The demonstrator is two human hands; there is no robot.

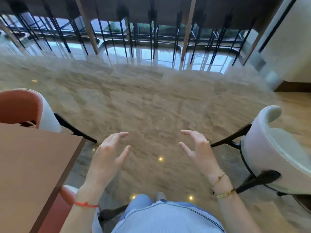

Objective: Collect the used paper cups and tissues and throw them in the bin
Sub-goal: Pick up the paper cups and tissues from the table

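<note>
My left hand (pixel 109 153) and my right hand (pixel 196 147) are raised in front of me over the floor, palms facing each other, fingers spread and loosely bent. Neither holds anything. No paper cup, tissue or bin shows in this view. The picture is blurred by motion.
A brown wooden table (pixel 33 165) fills the lower left, with an orange chair (pixel 20 106) behind it. A white chair (pixel 276 148) with black legs stands at the right. Polished beige stone floor (pixel 151 98) stretches ahead to a row of dark stools (pixel 151 31) at the windows.
</note>
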